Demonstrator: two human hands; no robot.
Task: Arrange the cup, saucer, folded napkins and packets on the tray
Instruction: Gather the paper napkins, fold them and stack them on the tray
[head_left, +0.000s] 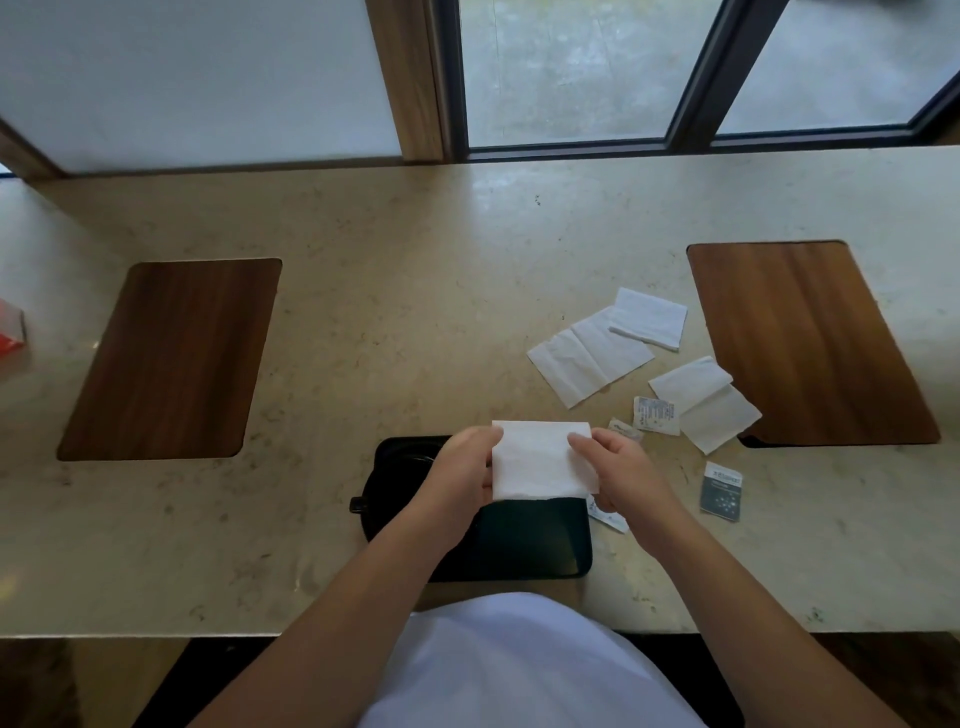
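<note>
Above a black rectangular plastic tray (524, 545), the left hand (462, 467) and right hand (621, 467) pinch opposite edges of a white folded paper napkin (540, 460), with three more white napkins (589, 356) beyond the tray's far right corner.

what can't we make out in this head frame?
- Cup and saucer on the black tray: hidden by the left hand and held napkin.
- Packet: half hidden under the right hand.
- Print on the dark packet: too small.
- Red object: cut off by the left edge.
</note>
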